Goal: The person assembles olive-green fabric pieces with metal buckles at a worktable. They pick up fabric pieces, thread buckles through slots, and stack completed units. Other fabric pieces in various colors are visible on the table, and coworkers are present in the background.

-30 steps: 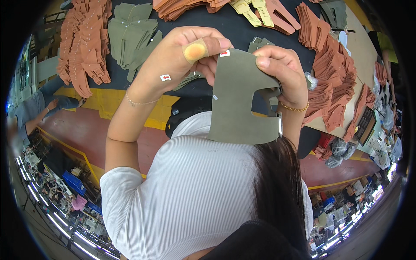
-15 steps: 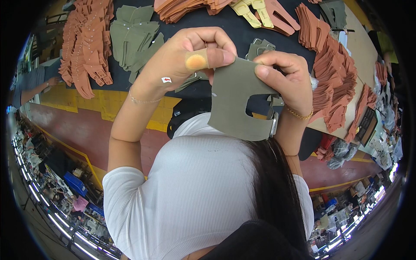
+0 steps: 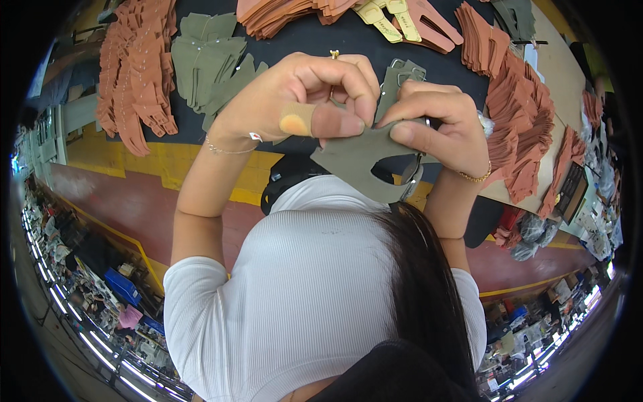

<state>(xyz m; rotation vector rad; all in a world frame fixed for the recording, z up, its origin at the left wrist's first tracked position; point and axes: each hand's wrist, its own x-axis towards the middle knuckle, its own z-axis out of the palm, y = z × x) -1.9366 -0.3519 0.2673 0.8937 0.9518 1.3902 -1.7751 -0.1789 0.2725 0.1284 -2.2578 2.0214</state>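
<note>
An olive-green shoe-upper-like cut piece [image 3: 355, 159] with a U-shaped notch is held up in front of my chest, bent and tilted. My left hand [image 3: 318, 100] pinches its upper edge between thumb and fingers; a bandage covers part of the thumb. Close beside it, my right hand [image 3: 439, 127] grips the same edge with thumb and forefinger. A shiny metal part [image 3: 414, 173] shows below the right hand; its kind is unclear. Behind the hands lies another green piece with metal fittings [image 3: 402, 72].
On the dark table [image 3: 295, 37] lie green pieces [image 3: 207, 60] to the left. Stacks of rust-brown pieces stand at far left [image 3: 137, 74], at the back [image 3: 288, 15] and on the right [image 3: 516, 127]. Yellow pieces [image 3: 385, 17] lie at the back.
The green piece has tilted and bent, now looking shorter. My right hand has come closer to the left, and both have shifted slightly.
</note>
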